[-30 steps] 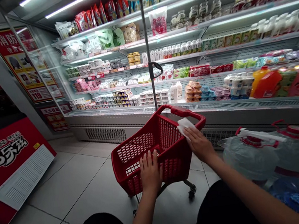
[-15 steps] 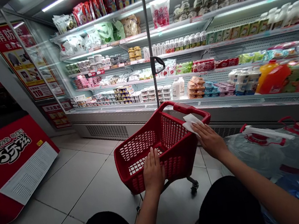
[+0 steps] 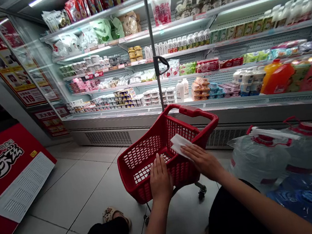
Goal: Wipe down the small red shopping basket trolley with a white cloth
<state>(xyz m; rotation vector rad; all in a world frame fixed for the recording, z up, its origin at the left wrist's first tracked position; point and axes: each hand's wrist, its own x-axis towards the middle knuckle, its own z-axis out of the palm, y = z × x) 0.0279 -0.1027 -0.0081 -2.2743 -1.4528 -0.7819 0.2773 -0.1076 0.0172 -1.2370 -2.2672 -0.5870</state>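
Left hand (image 3: 159, 177): flat and spread, fingers pointing up against the near wall of the red basket cart (image 3: 137, 159), bracing rather than gripping. Right hand (image 3: 203, 160): also flat, fingers extended, pinning a white wipe (image 3: 178, 144) to the cart's right rim, not curled round it. The cart stands on the tile floor in front of the chiller shelves (image 3: 221, 40), just left of the water jugs (image 3: 263, 155).

Wiping, my read: put weight on the left hand because the cart is on castors and will roll. Press through the fingertips, follow the rim in one direction, and refold the wipe when it's soiled. The mesh walls probably need a fingertip pushed into the slots.

Can't see:
- The red cabinet (image 3: 6, 174) is cut off at the left edge.
- One sandalled foot (image 3: 112, 214) shows, the other doesn't.
- Only one castor (image 3: 201, 193) is clear, the rest are under the basket.
- The underside of the wipe and the right palm contact are hidden.
- The cart's handle (image 3: 193, 111) is partly behind the pole (image 3: 151, 35).
- Jug labels and far-right bottles are blurred.
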